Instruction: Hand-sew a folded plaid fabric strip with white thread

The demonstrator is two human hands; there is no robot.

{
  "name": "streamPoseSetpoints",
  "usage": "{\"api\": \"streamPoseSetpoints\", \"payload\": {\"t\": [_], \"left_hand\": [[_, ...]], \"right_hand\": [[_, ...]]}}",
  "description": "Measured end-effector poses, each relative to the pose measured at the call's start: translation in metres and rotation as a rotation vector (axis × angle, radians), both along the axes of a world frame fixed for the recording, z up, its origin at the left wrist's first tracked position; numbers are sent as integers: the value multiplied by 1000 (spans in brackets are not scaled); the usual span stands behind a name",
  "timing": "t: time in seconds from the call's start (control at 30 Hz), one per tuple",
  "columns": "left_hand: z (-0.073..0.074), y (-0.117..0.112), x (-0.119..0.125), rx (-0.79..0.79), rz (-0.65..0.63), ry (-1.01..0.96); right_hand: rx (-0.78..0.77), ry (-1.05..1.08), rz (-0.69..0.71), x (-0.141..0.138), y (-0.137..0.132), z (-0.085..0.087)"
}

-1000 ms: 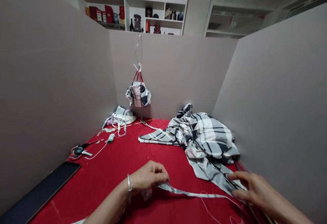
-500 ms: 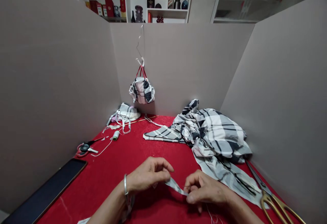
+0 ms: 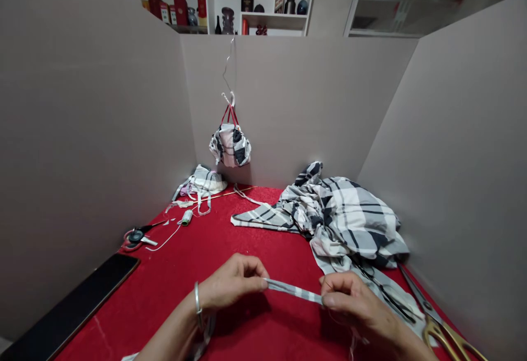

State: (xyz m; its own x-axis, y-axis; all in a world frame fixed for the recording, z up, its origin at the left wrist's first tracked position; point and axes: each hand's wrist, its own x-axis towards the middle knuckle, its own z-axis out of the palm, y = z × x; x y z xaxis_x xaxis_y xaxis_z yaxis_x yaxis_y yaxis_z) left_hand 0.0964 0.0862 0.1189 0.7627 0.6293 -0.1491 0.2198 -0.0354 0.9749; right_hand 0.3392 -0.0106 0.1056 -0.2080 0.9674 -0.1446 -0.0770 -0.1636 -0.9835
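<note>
Between my two hands a narrow grey-and-white fabric strip (image 3: 294,290) is stretched nearly straight, just above the red cloth. My left hand (image 3: 235,283), with a silver bangle at the wrist, pinches one end between thumb and forefinger. At the other end, my right hand (image 3: 357,300) pinches the strip the same way. More of the strip hangs below my left wrist. Loose white thread (image 3: 353,342) trails under my right hand; whether a needle is in those fingers I cannot make out.
Plaid fabric (image 3: 354,212) is heaped at right, with black scissors (image 3: 393,298) and gold-handled shears (image 3: 436,322) beside it. At left lie a phone (image 3: 78,306), small scissors (image 3: 135,235) and a thread spool (image 3: 186,217). A plaid pouch (image 3: 230,145) hangs on the back partition.
My right hand has moved right and a little away from my left, drawing the slack strip taut. More of the strip now shows between the hands. My left hand shifted slightly left.
</note>
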Motion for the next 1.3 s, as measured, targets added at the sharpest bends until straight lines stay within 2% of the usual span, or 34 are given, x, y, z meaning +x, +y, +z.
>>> {"api": "streamPoseSetpoints", "payload": {"t": [0.17,0.3,0.47,0.6,0.77,0.9,1.0,1.13,1.3], "left_hand": [[9,-10,5,-100,43,-5],[2,-13,9,-36,34,-60],[-10,-12,16,-5,148,-76],[-14,-12,21,16,203,-81],[-12,-13,23,-109,151,-52],[-11,-13,19,-216,95,-90],[-9,-12,17,-136,44,-49],[-7,-11,17,-71,73,16],[-10,-11,15,-37,66,29]], "right_hand": [[3,-91,-17,6,-13,7],[20,-76,-53,6,-16,8],[-4,-128,-27,7,-14,4],[-53,-111,-28,4,-13,2],[-68,72,-115,0,-12,1],[-55,197,-132,4,-8,-7],[-65,286,-134,6,-6,-15],[-107,367,-92,5,-6,-20],[-110,307,-65,6,-8,-17]]}}
